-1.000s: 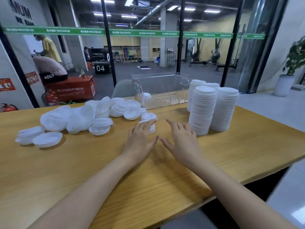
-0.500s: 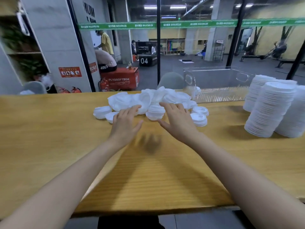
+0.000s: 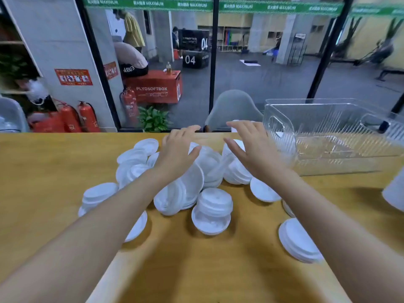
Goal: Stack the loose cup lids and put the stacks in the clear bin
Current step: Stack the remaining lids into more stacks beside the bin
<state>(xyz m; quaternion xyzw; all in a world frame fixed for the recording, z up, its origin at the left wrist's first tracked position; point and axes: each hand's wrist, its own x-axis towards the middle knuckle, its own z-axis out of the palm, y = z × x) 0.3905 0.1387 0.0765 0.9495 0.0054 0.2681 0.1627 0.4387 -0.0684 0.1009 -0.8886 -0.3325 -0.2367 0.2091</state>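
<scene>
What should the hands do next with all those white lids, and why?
Probably lower both open hands, left hand and right hand, onto the loose lids between them and gather some into a stack; neither holds anything yet.

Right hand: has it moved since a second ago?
Yes. The right hand has reached away from the person, from the lid pile's near side to its far side, beside the clear bin.

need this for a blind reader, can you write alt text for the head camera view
Two bare hands, the left hand and right hand, reach open-fingered over a pile of loose white cup lids on a wooden table. A clear bin stands to the right of the pile.
</scene>
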